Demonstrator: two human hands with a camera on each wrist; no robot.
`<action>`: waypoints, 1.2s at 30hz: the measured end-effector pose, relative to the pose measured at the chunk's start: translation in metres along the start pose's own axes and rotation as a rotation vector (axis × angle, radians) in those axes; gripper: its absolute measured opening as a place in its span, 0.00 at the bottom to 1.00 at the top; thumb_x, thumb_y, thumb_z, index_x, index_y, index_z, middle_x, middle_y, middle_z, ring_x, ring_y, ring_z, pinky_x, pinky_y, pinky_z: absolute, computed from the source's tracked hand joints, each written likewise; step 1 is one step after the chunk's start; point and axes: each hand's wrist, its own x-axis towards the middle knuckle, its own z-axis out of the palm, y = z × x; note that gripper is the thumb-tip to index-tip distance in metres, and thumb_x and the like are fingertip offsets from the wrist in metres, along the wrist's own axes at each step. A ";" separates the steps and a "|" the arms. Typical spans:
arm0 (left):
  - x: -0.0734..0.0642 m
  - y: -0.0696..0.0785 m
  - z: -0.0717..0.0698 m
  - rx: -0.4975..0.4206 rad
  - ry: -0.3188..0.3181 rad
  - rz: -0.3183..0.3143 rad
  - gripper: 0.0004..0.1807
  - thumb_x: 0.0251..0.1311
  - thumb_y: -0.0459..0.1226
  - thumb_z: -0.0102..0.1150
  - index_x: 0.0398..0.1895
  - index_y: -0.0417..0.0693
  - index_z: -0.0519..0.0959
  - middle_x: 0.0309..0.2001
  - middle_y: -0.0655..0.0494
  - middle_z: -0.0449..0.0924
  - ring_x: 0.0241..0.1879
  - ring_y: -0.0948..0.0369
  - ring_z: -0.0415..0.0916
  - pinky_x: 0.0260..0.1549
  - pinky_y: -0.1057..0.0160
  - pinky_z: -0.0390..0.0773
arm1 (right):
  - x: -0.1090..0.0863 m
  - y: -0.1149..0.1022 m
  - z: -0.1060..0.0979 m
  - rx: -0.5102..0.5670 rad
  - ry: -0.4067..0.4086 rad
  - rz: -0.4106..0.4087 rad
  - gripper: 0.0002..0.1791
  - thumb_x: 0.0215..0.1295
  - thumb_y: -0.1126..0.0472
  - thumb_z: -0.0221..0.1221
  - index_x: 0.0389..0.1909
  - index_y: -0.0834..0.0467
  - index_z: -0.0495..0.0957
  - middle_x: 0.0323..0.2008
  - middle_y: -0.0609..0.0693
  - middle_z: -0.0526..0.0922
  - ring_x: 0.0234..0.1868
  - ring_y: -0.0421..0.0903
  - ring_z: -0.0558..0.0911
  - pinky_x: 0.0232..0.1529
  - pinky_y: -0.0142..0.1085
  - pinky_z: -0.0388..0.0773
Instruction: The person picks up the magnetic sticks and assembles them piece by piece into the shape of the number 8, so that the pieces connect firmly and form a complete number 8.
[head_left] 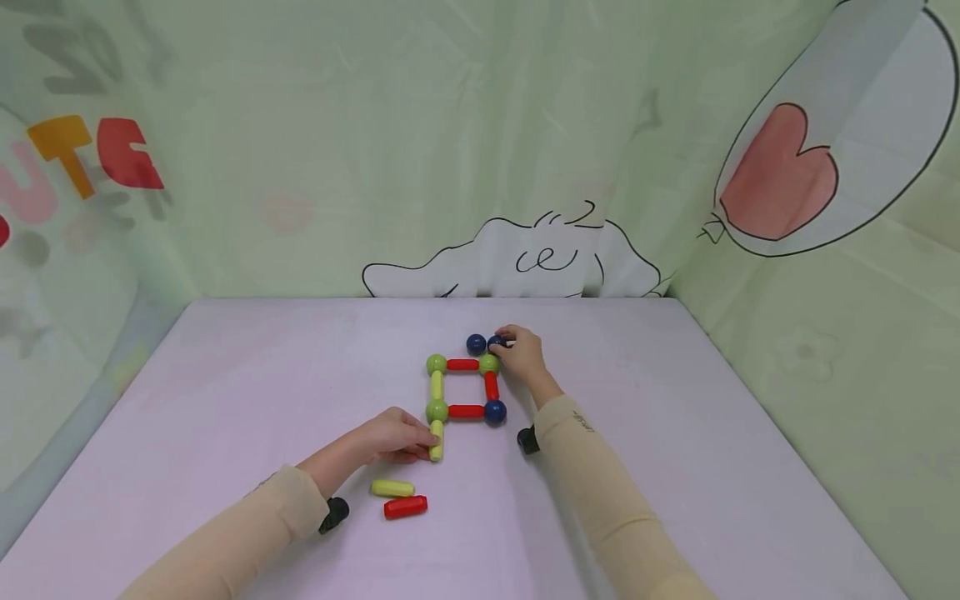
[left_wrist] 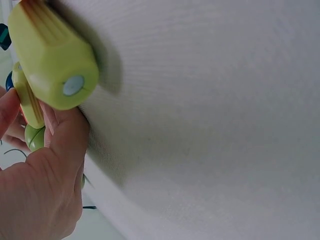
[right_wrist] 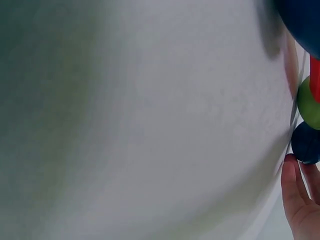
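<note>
A small square of magnetic rods and balls lies mid-table in the head view. Its corners are two green balls on the left [head_left: 437,364], a green ball at the upper right [head_left: 488,363] and a blue ball [head_left: 495,412] at the lower right. Red rods [head_left: 467,412] form three sides, a yellow-green rod [head_left: 437,386] the left one. My left hand [head_left: 393,435] pinches another yellow-green rod [head_left: 437,451], which points down from the lower-left green ball. Above the upper-right corner, my right hand [head_left: 522,354] pinches a blue ball [right_wrist: 306,143]; a second blue ball [head_left: 476,344] sits beside it.
A loose yellow-green rod [head_left: 393,488] and a loose red rod [head_left: 406,507] lie nearer the front, close to the left wrist. Dark wrist cameras [head_left: 528,440] hang at both cuffs. Printed cloth [head_left: 300,167] walls the pale table [head_left: 675,500] at the back and sides.
</note>
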 end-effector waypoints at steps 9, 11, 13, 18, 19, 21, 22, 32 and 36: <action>0.000 -0.001 0.000 -0.004 0.006 0.001 0.10 0.54 0.35 0.61 0.36 0.36 0.81 0.25 0.54 0.80 0.24 0.64 0.74 0.27 0.69 0.76 | -0.009 0.002 -0.015 -0.026 -0.092 0.027 0.17 0.59 0.62 0.60 0.48 0.64 0.76 0.48 0.62 0.77 0.48 0.54 0.76 0.50 0.42 0.73; 0.000 -0.002 -0.001 -0.002 0.009 -0.001 0.11 0.54 0.36 0.61 0.37 0.36 0.80 0.25 0.54 0.80 0.24 0.64 0.74 0.27 0.70 0.76 | -0.010 0.004 -0.019 -0.043 -0.119 0.018 0.17 0.59 0.62 0.61 0.48 0.64 0.77 0.47 0.61 0.78 0.48 0.54 0.76 0.49 0.42 0.73; 0.001 -0.003 -0.001 0.000 0.011 -0.003 0.11 0.55 0.36 0.61 0.37 0.36 0.80 0.25 0.54 0.80 0.24 0.64 0.74 0.27 0.70 0.76 | -0.011 0.007 -0.023 -0.060 -0.145 0.008 0.17 0.58 0.62 0.61 0.47 0.64 0.77 0.46 0.60 0.79 0.47 0.53 0.77 0.48 0.42 0.73; 0.001 -0.003 -0.001 -0.012 0.007 -0.003 0.11 0.54 0.35 0.61 0.37 0.36 0.80 0.25 0.54 0.80 0.24 0.64 0.74 0.27 0.70 0.75 | -0.015 0.013 -0.031 -0.091 -0.190 -0.003 0.17 0.57 0.60 0.62 0.47 0.63 0.78 0.44 0.59 0.80 0.46 0.52 0.77 0.47 0.42 0.73; 0.001 -0.003 -0.001 -0.016 0.005 -0.003 0.11 0.55 0.35 0.61 0.37 0.36 0.80 0.25 0.54 0.80 0.24 0.64 0.74 0.27 0.70 0.75 | -0.016 0.014 -0.032 -0.093 -0.194 0.001 0.18 0.56 0.60 0.63 0.47 0.63 0.78 0.44 0.59 0.80 0.46 0.52 0.77 0.47 0.42 0.73; 0.001 -0.003 0.000 -0.021 0.005 -0.002 0.11 0.54 0.35 0.61 0.37 0.36 0.80 0.25 0.54 0.80 0.24 0.64 0.74 0.27 0.70 0.75 | -0.019 0.016 -0.034 -0.092 -0.204 0.010 0.18 0.56 0.59 0.63 0.46 0.62 0.78 0.44 0.58 0.80 0.45 0.52 0.77 0.45 0.41 0.74; 0.000 -0.002 0.000 -0.020 0.006 -0.003 0.11 0.54 0.35 0.61 0.37 0.36 0.80 0.25 0.54 0.80 0.24 0.64 0.74 0.27 0.70 0.75 | -0.021 0.017 -0.036 -0.092 -0.212 0.007 0.18 0.56 0.59 0.63 0.46 0.62 0.78 0.44 0.58 0.80 0.45 0.52 0.77 0.44 0.40 0.75; 0.002 -0.001 0.000 -0.003 0.012 -0.005 0.10 0.54 0.36 0.62 0.36 0.37 0.81 0.25 0.53 0.80 0.24 0.64 0.74 0.27 0.70 0.76 | -0.043 0.020 -0.048 -0.115 -0.311 -0.018 0.16 0.54 0.59 0.65 0.44 0.61 0.80 0.41 0.56 0.81 0.42 0.50 0.77 0.42 0.39 0.76; 0.001 -0.001 0.000 0.005 0.013 -0.003 0.10 0.54 0.36 0.62 0.35 0.37 0.81 0.24 0.54 0.80 0.24 0.64 0.74 0.26 0.70 0.75 | -0.056 0.018 -0.053 -0.118 -0.357 -0.024 0.17 0.52 0.57 0.66 0.42 0.59 0.80 0.40 0.54 0.82 0.40 0.49 0.78 0.43 0.39 0.75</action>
